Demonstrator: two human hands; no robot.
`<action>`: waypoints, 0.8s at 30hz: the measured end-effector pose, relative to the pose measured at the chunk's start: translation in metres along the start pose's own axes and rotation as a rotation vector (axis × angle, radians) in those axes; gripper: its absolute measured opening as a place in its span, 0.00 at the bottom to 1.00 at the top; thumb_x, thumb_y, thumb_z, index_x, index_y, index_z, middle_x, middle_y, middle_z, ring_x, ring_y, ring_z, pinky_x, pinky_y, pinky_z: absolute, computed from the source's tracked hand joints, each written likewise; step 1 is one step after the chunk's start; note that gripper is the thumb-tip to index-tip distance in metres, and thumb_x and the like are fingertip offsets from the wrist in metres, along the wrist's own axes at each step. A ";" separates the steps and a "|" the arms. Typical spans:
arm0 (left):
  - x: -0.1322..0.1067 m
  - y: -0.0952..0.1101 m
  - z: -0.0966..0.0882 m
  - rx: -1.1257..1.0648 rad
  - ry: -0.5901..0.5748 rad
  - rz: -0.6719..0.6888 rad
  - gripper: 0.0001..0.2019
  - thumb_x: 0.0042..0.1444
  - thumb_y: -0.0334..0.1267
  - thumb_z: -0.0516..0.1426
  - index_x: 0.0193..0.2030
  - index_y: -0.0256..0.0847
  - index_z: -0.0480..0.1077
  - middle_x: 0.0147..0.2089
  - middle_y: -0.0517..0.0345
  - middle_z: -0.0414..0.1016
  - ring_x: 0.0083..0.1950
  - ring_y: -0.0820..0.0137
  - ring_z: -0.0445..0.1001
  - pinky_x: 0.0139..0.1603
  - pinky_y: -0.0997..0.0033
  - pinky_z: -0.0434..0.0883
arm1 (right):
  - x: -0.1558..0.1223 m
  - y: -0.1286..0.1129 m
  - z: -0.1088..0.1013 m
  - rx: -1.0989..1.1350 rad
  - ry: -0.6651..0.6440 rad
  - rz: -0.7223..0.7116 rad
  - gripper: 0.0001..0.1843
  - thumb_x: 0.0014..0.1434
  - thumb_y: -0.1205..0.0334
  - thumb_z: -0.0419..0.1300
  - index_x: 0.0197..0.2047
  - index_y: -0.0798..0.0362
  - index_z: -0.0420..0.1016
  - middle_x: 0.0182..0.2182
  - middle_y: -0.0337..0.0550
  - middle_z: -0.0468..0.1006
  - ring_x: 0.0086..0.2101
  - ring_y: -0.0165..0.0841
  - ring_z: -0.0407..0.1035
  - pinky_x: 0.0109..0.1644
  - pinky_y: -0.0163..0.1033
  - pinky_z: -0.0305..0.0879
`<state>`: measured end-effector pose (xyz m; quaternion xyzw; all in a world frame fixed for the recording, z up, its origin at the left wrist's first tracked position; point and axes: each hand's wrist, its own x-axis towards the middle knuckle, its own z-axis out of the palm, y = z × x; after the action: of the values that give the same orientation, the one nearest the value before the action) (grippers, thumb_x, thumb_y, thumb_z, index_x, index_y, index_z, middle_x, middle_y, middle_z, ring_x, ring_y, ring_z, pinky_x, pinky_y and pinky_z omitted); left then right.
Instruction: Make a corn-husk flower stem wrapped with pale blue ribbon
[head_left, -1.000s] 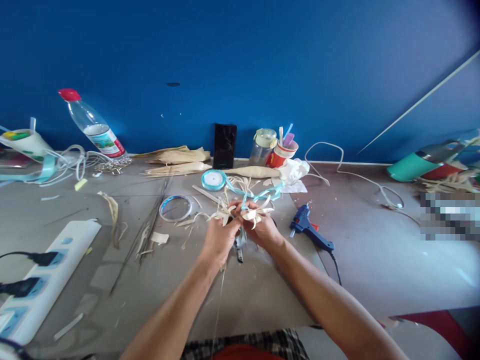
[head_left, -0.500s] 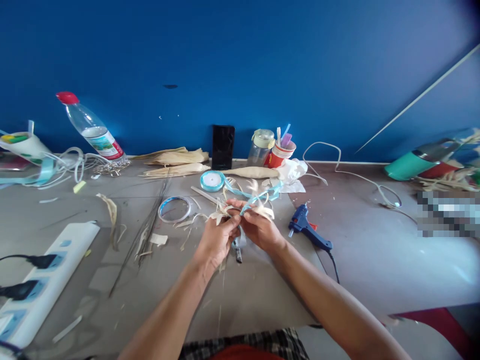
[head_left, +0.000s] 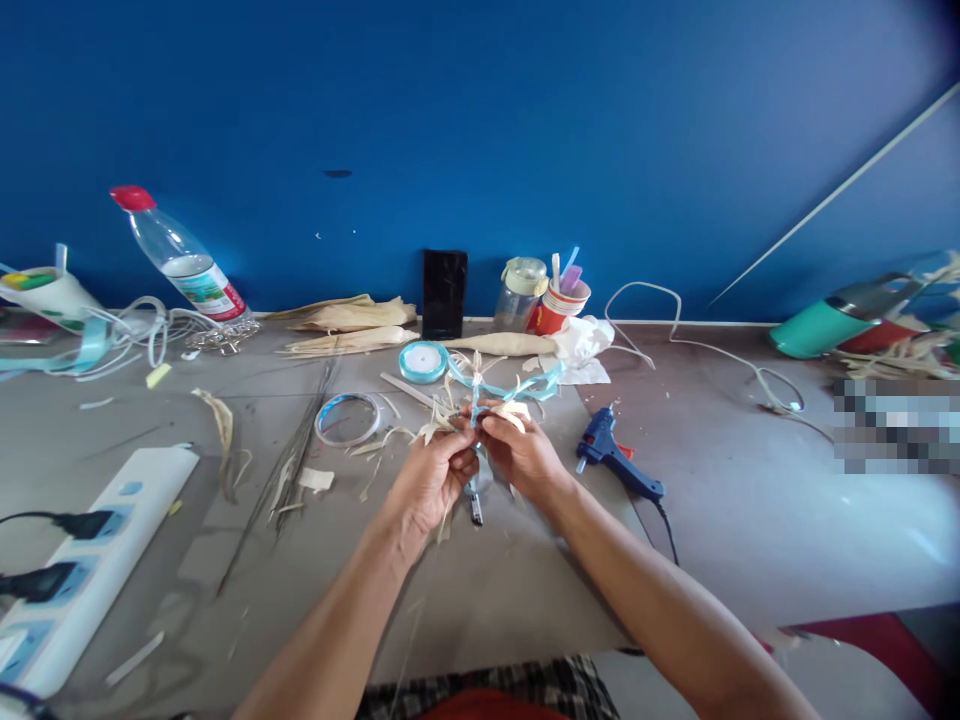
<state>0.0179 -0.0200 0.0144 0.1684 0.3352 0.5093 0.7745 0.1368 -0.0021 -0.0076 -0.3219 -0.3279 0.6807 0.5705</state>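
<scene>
Our left hand [head_left: 433, 482] and right hand [head_left: 523, 456] are both closed, fingertips pinching a corn-husk flower bundle [head_left: 512, 411] just above the bench [head_left: 712, 500]. Light-blue ribbon [head_left: 526, 386] loops about it and trails to the ribbon spool [head_left: 423, 361]. Risk, in our judgement: if either pinch loosens, the ribbon slackens; dry petals may tear. The glue gun [head_left: 616, 458] lies near.
</scene>
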 end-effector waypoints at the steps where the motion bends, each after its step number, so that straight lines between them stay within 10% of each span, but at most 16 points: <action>1: 0.000 0.000 0.000 0.007 -0.005 -0.005 0.11 0.37 0.28 0.65 0.29 0.32 0.68 0.24 0.65 0.63 0.19 0.86 0.53 0.19 0.83 0.53 | 0.000 0.000 0.000 -0.010 0.006 -0.001 0.11 0.43 0.63 0.67 0.33 0.52 0.76 0.28 0.39 0.78 0.30 0.31 0.71 0.39 0.38 0.67; 24: 0.001 -0.002 0.004 -0.023 0.070 -0.032 0.12 0.38 0.32 0.66 0.28 0.34 0.66 0.21 0.67 0.58 0.19 0.85 0.53 0.19 0.82 0.55 | -0.005 0.006 0.008 -0.351 0.184 -0.186 0.05 0.47 0.62 0.60 0.30 0.52 0.76 0.26 0.38 0.76 0.29 0.31 0.68 0.37 0.37 0.63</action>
<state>0.0222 -0.0198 0.0163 0.1361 0.3586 0.5063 0.7724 0.1278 -0.0083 -0.0075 -0.4454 -0.4160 0.5252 0.5939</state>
